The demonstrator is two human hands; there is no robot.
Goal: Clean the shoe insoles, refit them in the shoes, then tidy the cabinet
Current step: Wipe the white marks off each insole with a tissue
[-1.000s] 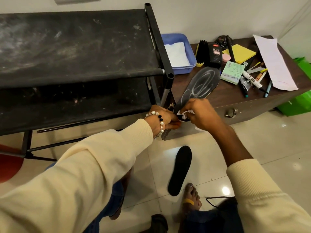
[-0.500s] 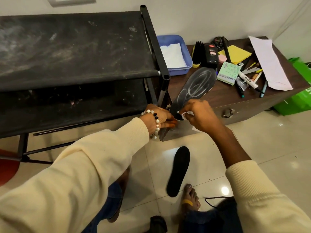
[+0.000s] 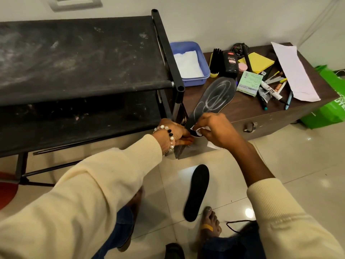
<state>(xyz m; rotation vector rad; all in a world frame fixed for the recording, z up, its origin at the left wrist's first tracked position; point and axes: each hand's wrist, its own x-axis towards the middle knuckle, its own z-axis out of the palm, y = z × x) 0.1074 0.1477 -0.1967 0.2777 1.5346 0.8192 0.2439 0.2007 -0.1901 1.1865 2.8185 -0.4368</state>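
Nearest: a second black insole (image 3: 196,192) lies flat on the glossy tiled floor (image 3: 298,165), just beside a bare foot (image 3: 210,224).

Above it, both hands meet at the near edge of the low wooden cabinet (image 3: 270,116). Left hand (image 3: 173,131), bead bracelet at the wrist, pinches the heel end of the insole on the cabinet (image 3: 212,98). Right hand (image 3: 214,129) has its fingers closed on a crumpled white wipe (image 3: 197,130) pressed to that heel. The insole's toe end reaches far, toward the black polish bottle (image 3: 231,62); white smear loops show on its surface.

Risk, judged: the heel overhangs the cabinet edge, so a hard stroke could flip the insole off onto the floor. A long stroke could push the toe into the bottle or the green box (image 3: 250,83).

Surface: cabinet top crowded with pens, yellow pad, paper sheet. Blue tray (image 3: 203,71) with white cloth at far left. Dusty black rack (image 3: 78,58) stands left. Green bag (image 3: 328,109) at far right.
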